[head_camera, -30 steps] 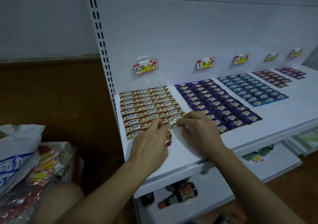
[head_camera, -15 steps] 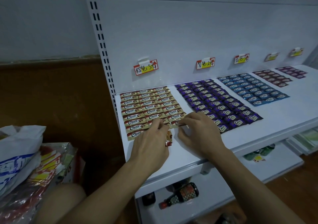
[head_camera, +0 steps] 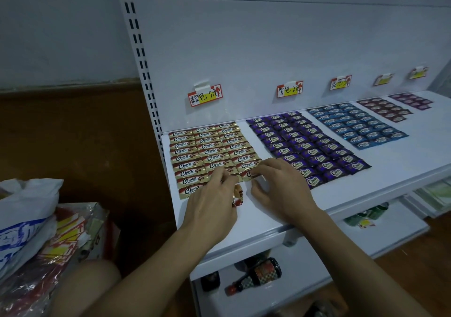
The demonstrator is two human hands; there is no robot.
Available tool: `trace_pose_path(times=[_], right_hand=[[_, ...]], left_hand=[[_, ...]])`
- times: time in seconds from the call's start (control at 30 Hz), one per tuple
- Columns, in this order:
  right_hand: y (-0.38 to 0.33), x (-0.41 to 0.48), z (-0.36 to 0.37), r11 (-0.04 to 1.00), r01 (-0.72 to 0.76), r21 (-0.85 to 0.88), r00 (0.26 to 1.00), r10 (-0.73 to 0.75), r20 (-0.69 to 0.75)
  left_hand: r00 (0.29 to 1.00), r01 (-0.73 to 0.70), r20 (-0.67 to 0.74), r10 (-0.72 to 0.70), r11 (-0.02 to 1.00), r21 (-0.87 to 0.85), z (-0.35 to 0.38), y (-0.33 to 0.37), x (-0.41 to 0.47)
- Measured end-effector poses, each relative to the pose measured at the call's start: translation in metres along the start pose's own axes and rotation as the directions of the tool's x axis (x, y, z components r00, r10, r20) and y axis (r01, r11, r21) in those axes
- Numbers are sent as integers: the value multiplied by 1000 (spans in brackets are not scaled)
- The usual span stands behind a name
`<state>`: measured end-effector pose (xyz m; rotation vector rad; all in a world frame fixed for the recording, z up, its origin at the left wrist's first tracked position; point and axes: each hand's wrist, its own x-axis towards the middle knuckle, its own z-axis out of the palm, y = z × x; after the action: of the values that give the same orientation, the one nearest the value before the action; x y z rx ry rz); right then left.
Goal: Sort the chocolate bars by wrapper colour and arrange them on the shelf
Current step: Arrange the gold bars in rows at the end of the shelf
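The gold bars are small, flat oblongs in glossy foil with crimped ends, laid in three tight columns at 12 o'clock from your left hand. At 2 o'clock from your right hand lie the purple bars, with the blue bars and then the maroon bars beyond on the same line, each a neat slanted block of shiny wrappers.

Your left hand is curled, knuckles up, and grips a few spare bars that stick out at its 3 o'clock side. Your right hand is arched, with its fingers bent. Its index tip touches the front bar of the right-hand gold column, and the thumb sits just below at 6 o'clock. You cannot tell whether it pinches that wrapper or only presses it.

The shelf is smooth white painted metal with a rounded front lip and a slotted upright at 10 o'clock. Handwritten price tags are clipped to its back panel. On the lower board at 6 o'clock a dark bottle lies on its side. At 8 o'clock sits a crumpled plastic bag, against a wall that is brown below and pale above.
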<state>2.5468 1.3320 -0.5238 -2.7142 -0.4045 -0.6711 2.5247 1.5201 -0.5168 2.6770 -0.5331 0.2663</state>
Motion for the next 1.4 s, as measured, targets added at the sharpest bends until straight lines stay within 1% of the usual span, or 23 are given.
trace_pose_path(times=[0.07,0.1,0.13,0.17,0.2,0.27,0.3,0.37,0.43,0.5,0.6,0.63,0.67,0.73,0.77,0.83,0.93,0.97,1.0,1.07,1.1,1.3,1.4], right_hand=[[2,1,0,999,10,32,999,-8,-47],[3,1,-1,997,18,73,996,-11,-87],[2,1,-3,987,23,156,993,-4,-122],[0,0,-7,957,23,289,991,16,-131],[-6,0,-11,892,14,451,994,37,-105],[-23,1,-21,696,-37,717,999,17,36],[-32,3,-23,629,-53,775,996,-28,90],[-46,8,-21,569,-56,820,988,-85,126],[-55,16,-17,488,-79,869,989,-69,129],[-63,22,-14,421,-94,902,989,-65,134],[-73,28,-11,317,-129,939,990,-17,142],[-75,30,-9,291,-147,945,989,15,149],[-77,31,-8,284,-160,945,987,39,155],[-80,32,-4,314,-162,936,987,42,157],[-83,32,-2,342,-158,926,987,28,158],[-89,31,-1,403,-150,903,988,20,155],[-92,29,-3,396,-165,904,986,103,134],[-91,28,-3,412,-172,895,984,121,133],[-89,25,-3,472,-168,866,985,116,128],[-85,18,-1,642,-144,753,989,68,132],[-83,13,1,698,-140,702,988,53,144],[-80,-8,7,854,-102,511,992,46,120],[-78,-12,9,940,-45,339,994,10,105]], left_hand=[[999,-11,-37,6,992,-124,-1,-1,-1],[998,-17,-60,2,970,-241,-3,-2,-2],[997,-17,-79,-15,921,-390,-7,-2,-3],[996,-8,-76,-39,844,-536,-10,-3,-4],[997,3,-57,-53,756,-654,-15,-4,-5],[999,36,15,-40,601,-799,-26,-6,-9],[998,68,63,-27,538,-841,-30,-7,-11],[986,153,164,-9,421,-894,-36,-12,-15],[971,228,240,6,297,-927,-38,-20,-18],[964,261,266,0,203,-944,-42,-29,-21],[962,272,264,-75,139,-952,-51,-39,-25],[962,264,250,-108,146,-953,-54,-42,-26],[963,255,230,-142,193,-948,-56,-45,-28],[964,238,181,-196,326,-915,-56,-50,-29],[964,232,162,-212,365,-902,-55,-52,-30],[962,233,151,-227,395,-888,-55,-56,-32],[943,264,149,-297,396,-879,-54,-61,-35],[927,284,155,-341,369,-885,-53,-63,-36],[906,306,167,-388,331,-893,-52,-66,-37],[861,342,212,-462,220,-914,-52,-70,-37],[846,353,243,-474,158,-922,-54,-71,-37],[824,414,437,-361,-143,-899,-65,-65,-35],[829,432,469,-306,-184,-883,-68,-64,-36]])
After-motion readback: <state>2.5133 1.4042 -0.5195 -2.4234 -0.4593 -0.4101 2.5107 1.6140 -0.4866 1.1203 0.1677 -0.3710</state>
